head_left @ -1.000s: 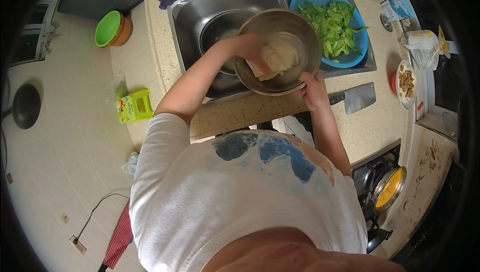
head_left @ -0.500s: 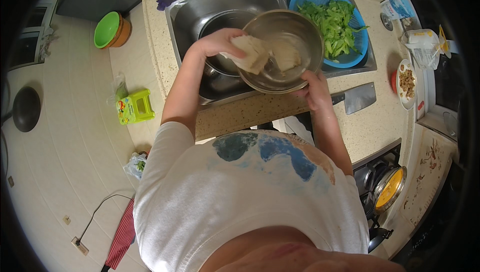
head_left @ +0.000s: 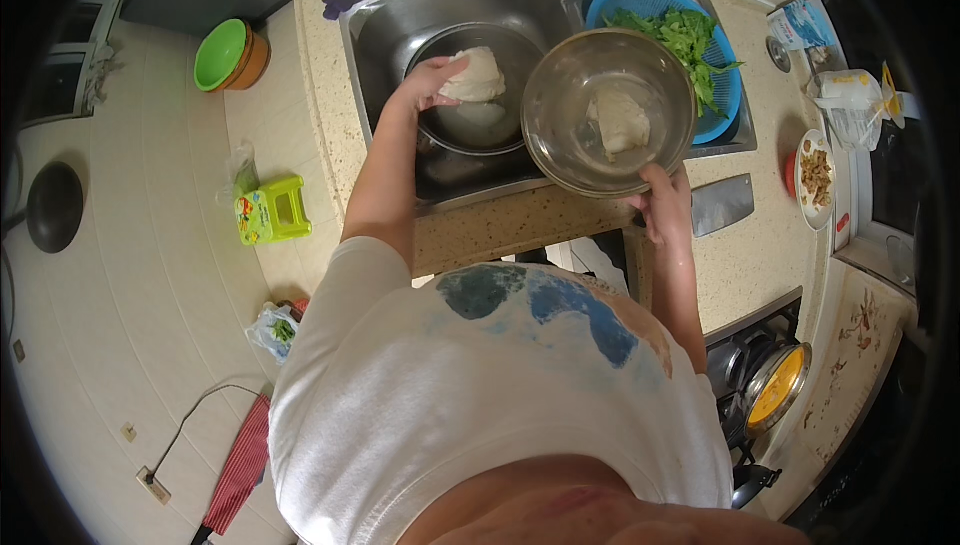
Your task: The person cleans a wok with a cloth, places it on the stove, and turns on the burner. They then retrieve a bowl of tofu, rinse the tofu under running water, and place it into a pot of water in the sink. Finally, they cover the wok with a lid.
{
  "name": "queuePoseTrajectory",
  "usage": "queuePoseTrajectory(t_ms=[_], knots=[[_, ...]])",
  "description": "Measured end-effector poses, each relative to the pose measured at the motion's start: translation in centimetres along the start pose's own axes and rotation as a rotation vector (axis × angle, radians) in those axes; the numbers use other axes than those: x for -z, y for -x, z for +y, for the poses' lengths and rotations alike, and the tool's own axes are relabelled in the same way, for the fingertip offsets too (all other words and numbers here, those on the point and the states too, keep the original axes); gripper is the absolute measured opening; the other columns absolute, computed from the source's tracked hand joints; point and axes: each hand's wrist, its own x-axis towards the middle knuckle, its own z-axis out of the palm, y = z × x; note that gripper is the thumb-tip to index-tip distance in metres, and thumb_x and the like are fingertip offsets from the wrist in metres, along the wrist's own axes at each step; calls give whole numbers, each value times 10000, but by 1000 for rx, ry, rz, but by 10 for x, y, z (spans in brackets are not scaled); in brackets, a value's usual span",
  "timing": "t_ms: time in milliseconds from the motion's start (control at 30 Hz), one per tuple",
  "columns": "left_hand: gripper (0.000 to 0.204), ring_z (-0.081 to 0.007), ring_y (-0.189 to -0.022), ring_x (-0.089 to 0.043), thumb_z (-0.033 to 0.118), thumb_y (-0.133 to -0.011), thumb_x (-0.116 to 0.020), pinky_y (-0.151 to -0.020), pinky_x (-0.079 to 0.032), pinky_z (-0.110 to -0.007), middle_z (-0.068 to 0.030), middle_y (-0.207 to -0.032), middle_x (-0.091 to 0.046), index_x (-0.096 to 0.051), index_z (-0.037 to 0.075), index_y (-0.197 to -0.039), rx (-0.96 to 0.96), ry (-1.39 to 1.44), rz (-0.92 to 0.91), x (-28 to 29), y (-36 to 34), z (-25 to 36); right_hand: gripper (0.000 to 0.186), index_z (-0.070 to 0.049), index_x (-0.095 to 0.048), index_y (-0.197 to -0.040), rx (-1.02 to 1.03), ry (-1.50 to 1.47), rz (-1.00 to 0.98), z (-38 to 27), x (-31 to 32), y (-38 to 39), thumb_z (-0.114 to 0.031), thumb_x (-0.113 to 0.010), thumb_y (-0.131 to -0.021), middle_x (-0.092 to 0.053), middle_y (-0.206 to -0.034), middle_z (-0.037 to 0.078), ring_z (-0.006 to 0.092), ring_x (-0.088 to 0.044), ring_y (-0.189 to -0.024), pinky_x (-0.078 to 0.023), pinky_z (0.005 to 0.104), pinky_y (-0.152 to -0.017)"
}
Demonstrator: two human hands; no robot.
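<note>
My left hand (head_left: 430,83) is closed on a pale, folded, soft-looking slab (head_left: 478,73), whose exact kind I cannot make out. It is over a dark round pot (head_left: 518,53) in the left basin of the steel sink (head_left: 385,40); cloudy liquid shows in the pot. To the right, my right hand (head_left: 662,203) grips the near right rim of a metal bowl (head_left: 555,95). Inside that bowl lies another pale piece (head_left: 620,123). The bowl is held above the sink's divider and front edge, and it covers part of the blue colander (head_left: 735,95).
Leafy greens (head_left: 690,55) fill the colander. A cleaver (head_left: 722,205) lies on the counter by my right wrist, near a plate of brown pieces (head_left: 818,170). A pan of yellow food (head_left: 778,385) sits on the stove. A green stool (head_left: 275,213) stands at left.
The bowl has moved right, away from the pot and over the colander's edge. My left hand has drawn the slab out from above the bowl, leftward over the pot.
</note>
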Motion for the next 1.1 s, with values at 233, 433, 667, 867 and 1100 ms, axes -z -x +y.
queuePoseTrajectory(t_ms=[233,433,667,867,1100], knots=[[328,-294,-824,-638,310,-814,-607,-705,-512,-385,-156,-928,-657,-652,46,-1003,-201,-747,495,-15,-13,-20,428,72,-365,-1225,-33,-18,-6,-1,-3,1,-41,-476,-827,-572,-1051,178,243,-645,-832,-593,317,-579],[252,-233,-740,-639,222,-787,-681,-650,-499,-315,-129,-811,-657,-638,16,-926,-992,-703,398,-98,33,17,433,63,-380,-1220,-28,-13,-53,2,-11,-4,-42,-496,-816,-582,-1036,158,216,-647,-811,-574,282,-545],[712,-347,-933,-566,416,-604,-771,-817,-460,-405,-232,-1021,-573,-528,-24,-1107,-700,-804,165,-185,61,23,595,-9,-238,-1324,-17,21,-135,11,-30,-8,-26,-492,-785,-469,-1171,174,248,-588,-971,-594,331,-635],[907,-391,-1090,-458,420,-497,-806,-900,-405,-442,-282,-1176,-454,-438,-46,-1183,-640,-668,230,-204,57,9,624,-12,-214,-1333,104,109,-159,21,-41,-15,-29,-493,-775,-481,-1130,154,207,-582,-924,-582,303,-619],[903,-346,-1065,-523,336,-475,-841,-893,-436,-403,-263,-1170,-486,-452,-76,-1178,-626,-583,63,-185,51,12,681,11,-181,-1366,133,221,-125,24,-43,-18,-32,-510,-771,-481,-1168,171,188,-574,-930,-555,273,-637]])
